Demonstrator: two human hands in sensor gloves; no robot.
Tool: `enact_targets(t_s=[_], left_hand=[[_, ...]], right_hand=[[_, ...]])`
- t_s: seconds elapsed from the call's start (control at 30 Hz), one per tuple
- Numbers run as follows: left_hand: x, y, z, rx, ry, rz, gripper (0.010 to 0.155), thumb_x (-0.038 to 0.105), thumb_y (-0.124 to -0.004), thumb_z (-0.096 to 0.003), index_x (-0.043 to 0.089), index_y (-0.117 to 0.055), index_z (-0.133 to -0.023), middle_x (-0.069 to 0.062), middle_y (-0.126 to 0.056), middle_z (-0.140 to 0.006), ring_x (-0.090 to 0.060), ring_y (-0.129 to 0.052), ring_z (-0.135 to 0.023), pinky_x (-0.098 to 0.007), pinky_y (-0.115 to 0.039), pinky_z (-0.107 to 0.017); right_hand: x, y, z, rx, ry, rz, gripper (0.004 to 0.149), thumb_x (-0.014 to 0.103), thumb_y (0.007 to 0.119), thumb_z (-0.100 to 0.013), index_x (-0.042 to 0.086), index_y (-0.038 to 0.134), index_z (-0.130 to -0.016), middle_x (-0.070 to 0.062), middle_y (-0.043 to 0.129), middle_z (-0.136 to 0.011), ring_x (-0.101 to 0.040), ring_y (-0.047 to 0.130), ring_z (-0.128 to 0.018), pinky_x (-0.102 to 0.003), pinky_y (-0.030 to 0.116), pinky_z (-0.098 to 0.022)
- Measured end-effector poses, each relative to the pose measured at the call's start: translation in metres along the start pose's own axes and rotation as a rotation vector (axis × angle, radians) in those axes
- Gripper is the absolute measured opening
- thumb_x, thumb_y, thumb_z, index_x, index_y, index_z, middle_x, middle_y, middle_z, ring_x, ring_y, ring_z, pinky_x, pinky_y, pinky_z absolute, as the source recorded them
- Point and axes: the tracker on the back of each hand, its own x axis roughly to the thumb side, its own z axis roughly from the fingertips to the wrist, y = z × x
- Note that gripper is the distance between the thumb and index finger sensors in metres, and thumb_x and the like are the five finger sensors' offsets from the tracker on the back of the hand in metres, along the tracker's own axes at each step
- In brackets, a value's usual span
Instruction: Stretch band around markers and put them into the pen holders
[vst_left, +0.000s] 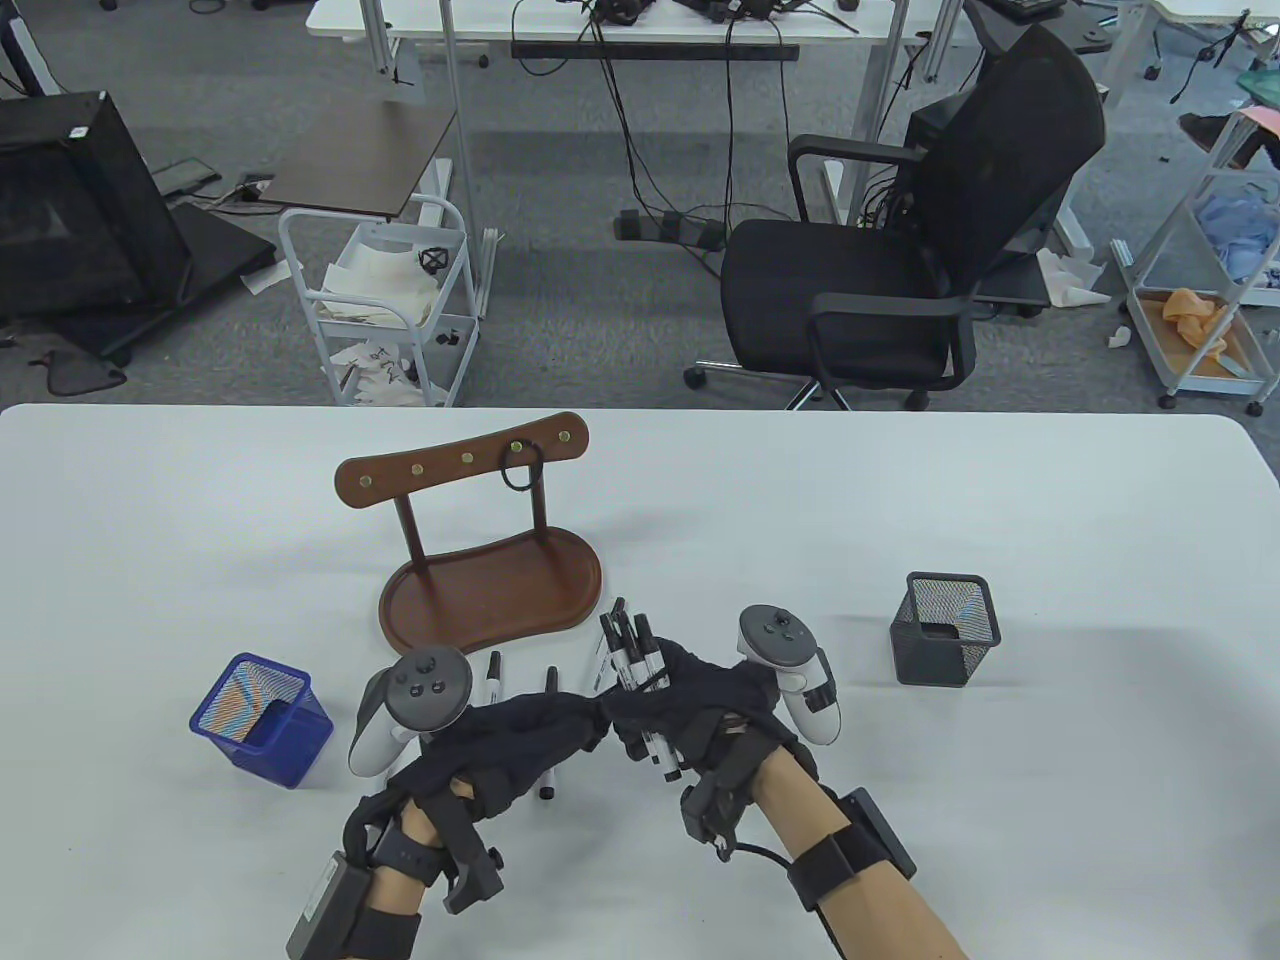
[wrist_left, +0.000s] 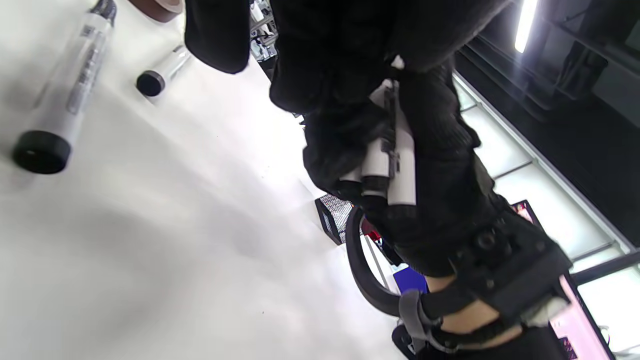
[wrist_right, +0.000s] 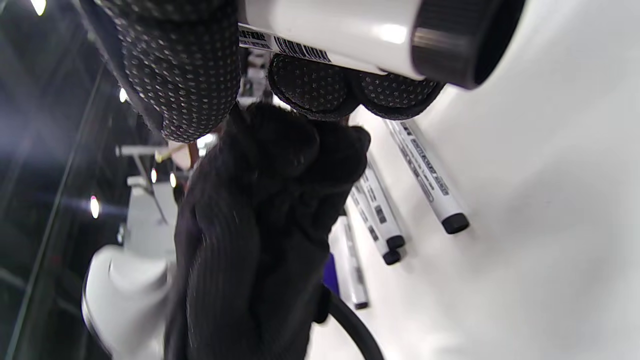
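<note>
Right hand (vst_left: 715, 715) grips a bundle of markers (vst_left: 632, 650), fingers curled round the barrels, caps pointing up and away toward the wooden stand (vst_left: 490, 595). In the right wrist view the dotted fingertips (wrist_right: 310, 87) press under one white marker barrel.

Left hand (vst_left: 520, 735) reaches across to the bundle, its fingertips meeting the right hand at the markers' lower part. Cannot tell whether the left fingers pinch anything; they are bunched together and hidden by glove fabric. No band visible on the bundle from any view.

Loose markers (vst_left: 494, 680) lie flat on the table (vst_left: 1000, 800) just in front of the wooden stand, partly under the left hand. The left wrist view shows two of them lying on the white surface.

Black band (vst_left: 522, 468) hangs on a peg of the wooden stand's top rail.

Blue pen holder (vst_left: 262, 720) stands left of the wooden stand, nearer the person. Black mesh pen holder (vst_left: 945, 628) stands well to the stand's right. Contents of both unclear.
</note>
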Motion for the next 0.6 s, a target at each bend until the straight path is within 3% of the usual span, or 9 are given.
enact_targets(t_s=[0.17,0.47,0.6], left_hand=[[0.012,-0.012,-0.005,-0.030,-0.014,-0.143,0.049,0.040,-0.067,-0.0641,0.016,-0.069,-0.107,-0.008,-0.084,-0.105,-0.048,-0.058,-0.107,-0.076,-0.031,-0.076],[0.017,-0.018,-0.007,-0.089,-0.070,-0.105,0.050,0.041,-0.065,-0.0644,0.016,-0.068,-0.108,-0.009,-0.076,-0.112,-0.050,-0.051,-0.110,-0.076,-0.028,-0.076],[0.017,-0.018,-0.007,-0.098,-0.088,-0.078,0.051,0.042,-0.064,-0.0645,0.017,-0.067,-0.109,-0.008,-0.073,-0.115,-0.051,-0.049,-0.111,-0.077,-0.027,-0.076]], right_hand=[[-0.013,0.000,-0.009,-0.053,0.069,-0.139,0.067,0.038,0.092,-0.048,0.021,0.054,-0.101,-0.002,0.067,-0.096,-0.014,0.100,-0.062,-0.042,0.092,-0.056],[-0.012,-0.001,-0.015,-0.189,0.106,-0.184,0.056,0.038,0.090,-0.052,0.023,0.060,-0.097,0.001,0.073,-0.091,-0.012,0.102,-0.058,-0.040,0.094,-0.055],[-0.012,-0.003,-0.015,-0.185,0.091,-0.202,0.050,0.039,0.089,-0.053,0.025,0.063,-0.093,0.003,0.075,-0.089,-0.011,0.102,-0.056,-0.039,0.094,-0.054]])
